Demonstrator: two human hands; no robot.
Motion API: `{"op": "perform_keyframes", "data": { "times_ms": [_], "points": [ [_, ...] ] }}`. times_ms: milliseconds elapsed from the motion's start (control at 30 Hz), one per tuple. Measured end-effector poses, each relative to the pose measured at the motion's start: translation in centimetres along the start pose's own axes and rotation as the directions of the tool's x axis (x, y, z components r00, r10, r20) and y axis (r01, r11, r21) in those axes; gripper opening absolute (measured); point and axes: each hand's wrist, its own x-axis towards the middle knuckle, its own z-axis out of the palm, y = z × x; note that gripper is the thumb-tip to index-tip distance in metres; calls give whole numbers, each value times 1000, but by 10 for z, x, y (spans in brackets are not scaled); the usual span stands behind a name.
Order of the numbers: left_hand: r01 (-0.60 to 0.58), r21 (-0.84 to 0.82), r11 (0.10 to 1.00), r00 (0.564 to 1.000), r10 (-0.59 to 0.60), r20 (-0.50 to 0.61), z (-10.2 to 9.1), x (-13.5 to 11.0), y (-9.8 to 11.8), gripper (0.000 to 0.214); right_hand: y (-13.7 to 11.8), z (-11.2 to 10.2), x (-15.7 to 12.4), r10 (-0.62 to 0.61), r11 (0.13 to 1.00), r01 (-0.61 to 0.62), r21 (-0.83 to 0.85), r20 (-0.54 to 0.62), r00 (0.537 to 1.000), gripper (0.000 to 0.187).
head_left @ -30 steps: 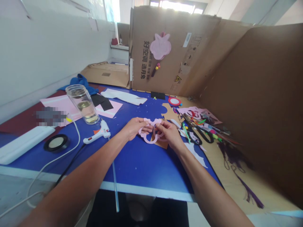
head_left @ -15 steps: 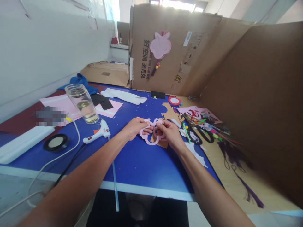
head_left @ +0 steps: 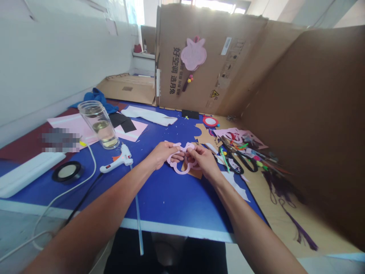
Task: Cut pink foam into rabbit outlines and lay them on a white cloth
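Note:
A curvy, lobed pink foam cut-out (head_left: 177, 169) is held over the blue table top (head_left: 159, 205), partly hidden by my fingers. My left hand (head_left: 164, 154) pinches its left side, and my right hand (head_left: 203, 160) pinches its right side. A tan cardboard scrap (head_left: 194, 173) lies just beneath it. Left of my left hand stands a white hot glue gun (head_left: 119, 160), with a clear glue stick (head_left: 138, 220) running toward the table's front edge.
A glass jar (head_left: 99, 125) holding liquid stands at the left, near pink sheets and a white roll of tape (head_left: 67, 172). Black-handled scissors (head_left: 245, 162) and paper scraps crowd the right side. Cardboard walls (head_left: 299, 114) rise behind and to the right.
My fingers have shifted slightly on the pink cut-out, which stays in nearly the same place over the table. The view has drifted a little.

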Motion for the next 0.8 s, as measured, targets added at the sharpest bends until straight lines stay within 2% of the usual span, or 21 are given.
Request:
{"op": "perform_keyframes", "data": {
  "times_ms": [200,400,567,733,800],
  "points": [
    [-13,-29,999,999,11,-44,0,0,2,17,3,-3,3,-87,996,87,37,15,996,44],
    [-20,-19,1000,999,19,-37,-1,3,-2,13,2,-2,2,9,1000,-9,-11,18,1000,50],
    [-14,-1,1000,999,14,-37,1,1,-2,13,0,0,1,18,1000,-18,-5,6,1000,54],
    [-68,-41,997,995,65,-80,-4,1,5,13,-4,-7,2,-119,993,119,-8,-18,993,46],
    [-110,-65,992,989,103,-105,-9,2,8,13,-5,-11,3,-129,992,129,-9,-57,990,47]
  ]
}}
